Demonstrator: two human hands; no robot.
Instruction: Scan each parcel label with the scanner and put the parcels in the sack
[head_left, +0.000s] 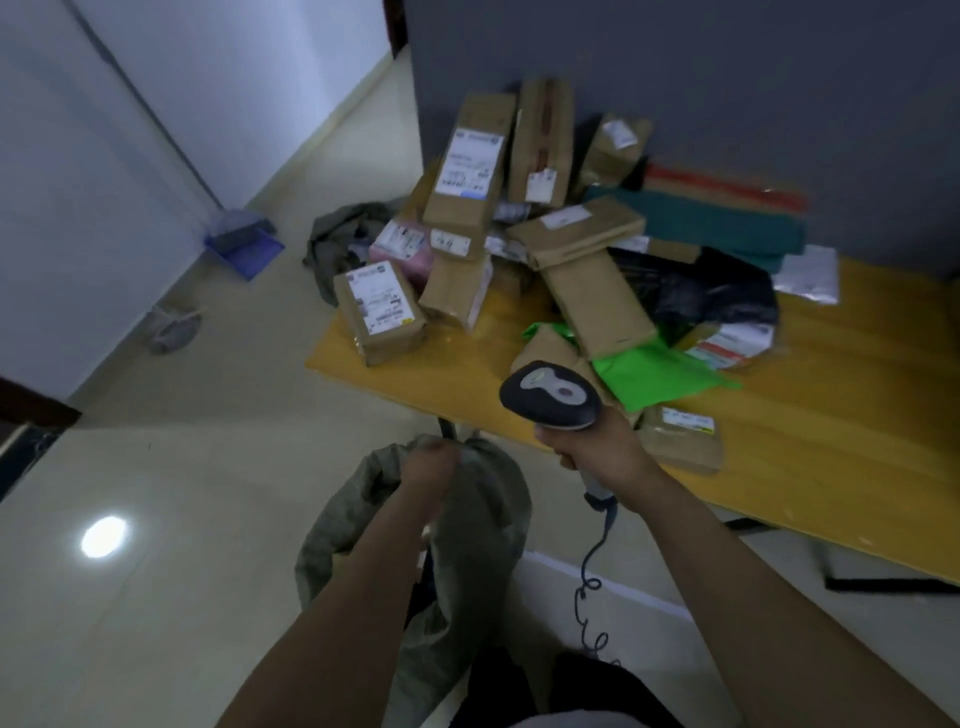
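My right hand (602, 449) grips the handle of a black and grey scanner (550, 396), whose head points up and away over the front edge of the yellow table (831, 457). Its coiled cable (589, 613) hangs down toward the floor. My left hand (428, 465) is blurred and closed on the rim of a grey-green sack (467, 551) that stands on the floor below the table's corner. A heap of several brown parcels (467, 171) with white labels lies on the table, with a green bag (654, 371) and a black bag (711, 291) among them.
A small brown parcel (680, 436) lies just right of my right hand. Another grey-green sack (343, 234) is crumpled behind the heap. A blue dustpan (244, 244) and a small bag (171, 327) sit on the floor by the left wall. A grey wall backs the table.
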